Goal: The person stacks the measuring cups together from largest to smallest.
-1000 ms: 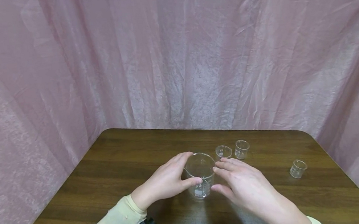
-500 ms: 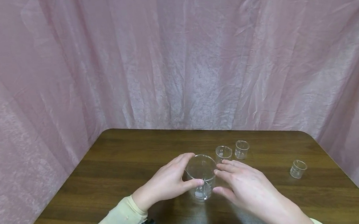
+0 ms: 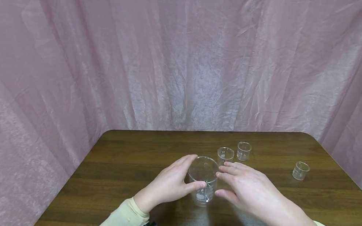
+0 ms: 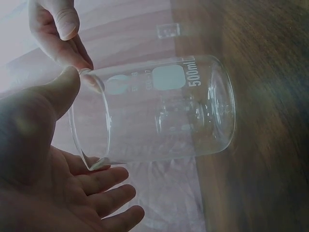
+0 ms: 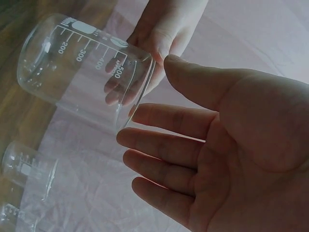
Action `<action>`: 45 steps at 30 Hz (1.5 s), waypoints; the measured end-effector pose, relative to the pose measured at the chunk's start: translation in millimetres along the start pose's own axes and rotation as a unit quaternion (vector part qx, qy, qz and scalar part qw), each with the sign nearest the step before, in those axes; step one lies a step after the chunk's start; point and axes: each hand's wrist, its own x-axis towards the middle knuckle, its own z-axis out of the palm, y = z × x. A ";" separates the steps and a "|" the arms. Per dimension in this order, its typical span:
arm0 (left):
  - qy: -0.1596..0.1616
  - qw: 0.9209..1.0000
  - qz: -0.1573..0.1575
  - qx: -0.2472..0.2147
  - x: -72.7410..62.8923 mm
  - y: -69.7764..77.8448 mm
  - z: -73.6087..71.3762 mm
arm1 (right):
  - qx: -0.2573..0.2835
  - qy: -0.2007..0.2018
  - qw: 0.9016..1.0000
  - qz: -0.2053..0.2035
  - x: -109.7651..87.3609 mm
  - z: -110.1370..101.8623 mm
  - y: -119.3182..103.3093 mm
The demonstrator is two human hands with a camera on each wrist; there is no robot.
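Observation:
A large clear glass beaker (image 3: pixel 203 173) stands upright between my hands, its base at the tabletop. White print on its wall (image 4: pixel 145 116) reads 500ml, and the right wrist view shows its scale. My left hand (image 3: pixel 168 182) grips it near the rim, thumb on the near side and index finger round the far side. On the right, my right hand (image 3: pixel 250 186) has its fingers straight, with index and middle fingertips right at the rim. Its thumb is spread apart from the fingers, close to the glass. Nothing shows inside the beaker.
Behind my right hand stand a smaller beaker (image 3: pixel 225 153), partly hidden by the fingers, and another small beaker (image 3: pixel 244 151). A third small one (image 3: pixel 300 170) stands farther right. The brown wooden table (image 3: pixel 132 151) backs onto a pink curtain (image 3: pixel 175 54).
The large beaker and both hands have shifted slightly toward me and a touch to the right, mostly in the first half second. The small beakers have not moved.

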 end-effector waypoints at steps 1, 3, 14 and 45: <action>0.001 1.000 0.001 0.001 0.1 0.1 -0.3 | 0.000 -0.002 1.000 0.000 0.2 -0.3 0.0; 0.005 1.000 0.004 0.003 0.1 0.2 -0.8 | 0.002 -0.005 1.000 0.000 0.2 -1.0 0.4; 0.013 1.000 0.015 0.012 1.4 1.8 -2.6 | 0.020 -0.018 1.000 0.010 0.6 -3.7 6.1; 0.015 0.999 0.038 0.034 3.5 6.2 -3.0 | 0.074 0.011 0.992 0.104 11.2 1.0 38.9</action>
